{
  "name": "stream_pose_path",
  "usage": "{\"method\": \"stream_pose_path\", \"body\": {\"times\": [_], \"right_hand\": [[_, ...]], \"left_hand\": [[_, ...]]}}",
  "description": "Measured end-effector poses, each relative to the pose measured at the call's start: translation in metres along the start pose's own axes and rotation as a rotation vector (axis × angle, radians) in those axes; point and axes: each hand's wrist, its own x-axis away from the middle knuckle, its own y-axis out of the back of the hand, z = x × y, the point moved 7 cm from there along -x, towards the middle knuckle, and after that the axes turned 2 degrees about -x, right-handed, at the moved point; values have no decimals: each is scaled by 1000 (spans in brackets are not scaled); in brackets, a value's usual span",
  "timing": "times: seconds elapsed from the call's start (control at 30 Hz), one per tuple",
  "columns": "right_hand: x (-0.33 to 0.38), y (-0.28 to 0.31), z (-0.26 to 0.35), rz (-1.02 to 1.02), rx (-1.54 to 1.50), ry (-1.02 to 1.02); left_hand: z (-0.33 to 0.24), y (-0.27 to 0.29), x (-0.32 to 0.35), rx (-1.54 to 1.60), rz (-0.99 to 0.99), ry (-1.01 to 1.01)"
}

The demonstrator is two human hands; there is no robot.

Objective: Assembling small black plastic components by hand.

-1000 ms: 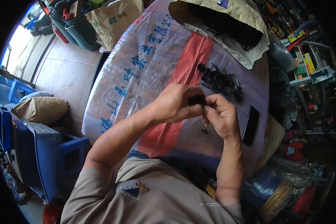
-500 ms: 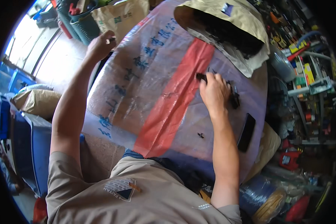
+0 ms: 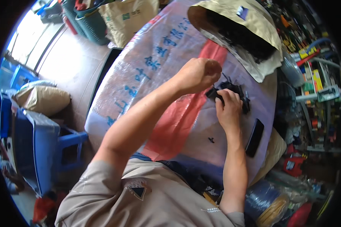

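My left hand (image 3: 201, 75) hangs over the plastic-covered table, its fingers curled closed; whatever they may hold is hidden. Just beyond and below it, my right hand (image 3: 228, 109) grips a small black part (image 3: 213, 94) between thumb and fingers. Several more black parts (image 3: 231, 85) lie in a loose pile by the right fingertips. A single tiny black piece (image 3: 211, 140) rests nearer to me on the translucent sheet (image 3: 185, 140). At the far side, an open paper-like sack (image 3: 267, 28) shows a dark heap of black parts (image 3: 246, 42) inside.
A dark phone (image 3: 255, 138) lies at the table's right side. Beyond it, shelves crowded with tools and packets (image 3: 314, 87) line the right. On the left are a blue bin (image 3: 38, 151), a blue stool (image 3: 74, 143) and a full sack (image 3: 43, 100). A cloth-like bag (image 3: 127, 19) stands far left.
My left hand has swung from beyond the table's left edge, where it held a small dark piece, rightward to near the pile. My right hand stays at the pile with the black part.
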Motion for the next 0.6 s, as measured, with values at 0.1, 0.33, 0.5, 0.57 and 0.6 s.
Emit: {"method": "stream_pose_path", "body": {"times": [0.1,0.33,0.5,0.57,0.6], "right_hand": [[1,9,-10,-57,-118,31],[6,37,-55,-116,-1129,-365],[5,36,-57,-272,-1232,-301],[4,39,-55,-335,-1277,-328],[3,41,-52,-324,-1229,-315]], "left_hand": [[-6,-22,-10,53,-79,-28],[-3,-53,2,471,200,107],[-12,-62,8,514,195,108],[-11,-64,7,304,125,6],[-17,-65,8,215,100,-65]]}}
